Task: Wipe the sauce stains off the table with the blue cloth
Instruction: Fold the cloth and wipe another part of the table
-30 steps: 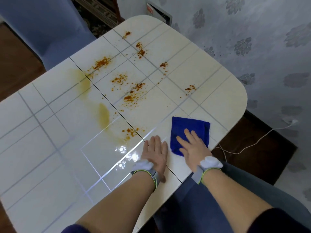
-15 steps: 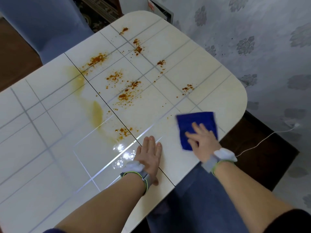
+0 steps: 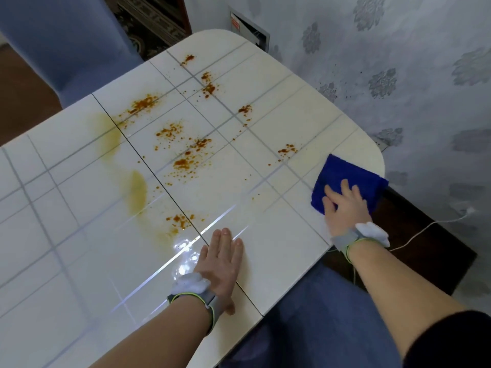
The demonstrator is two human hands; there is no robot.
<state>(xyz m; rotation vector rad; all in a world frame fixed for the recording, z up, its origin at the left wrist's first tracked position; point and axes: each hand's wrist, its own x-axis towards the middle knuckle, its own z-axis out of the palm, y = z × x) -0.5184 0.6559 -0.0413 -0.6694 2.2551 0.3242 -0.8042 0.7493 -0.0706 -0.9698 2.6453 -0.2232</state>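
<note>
Now the left hand (image 3: 220, 264) lies flat on the table (image 3: 79, 261), fingers straight and together, grasping nothing, much where it lay a second ago. The right hand (image 3: 342, 211) has slid off to the right, so the two hands, near each other before, are now well apart. It presses the cloth (image 3: 345, 172) down with spread, fairly straight fingers, and nothing is curled round the fabric. The cloth has travelled with it: it sits under and just beyond the fingertips at the table's right edge, its far right corner poking past the rim. Both wrists wear grey bands (image 3: 191, 296) with white pads. Just past the left fingertips is a small patch of orange stains (image 3: 180, 220), and left of that runs a yellowish smear (image 3: 138, 189). Farther out from both hands, more orange spatter (image 3: 186, 160) spreads across the tiles, untouched by the cloth. Right of the right wrist a white cable (image 3: 425, 227) trails over the dark floor. Beyond the table stand a blue chair (image 3: 66, 43) and patterned wall (image 3: 398, 75).
</note>
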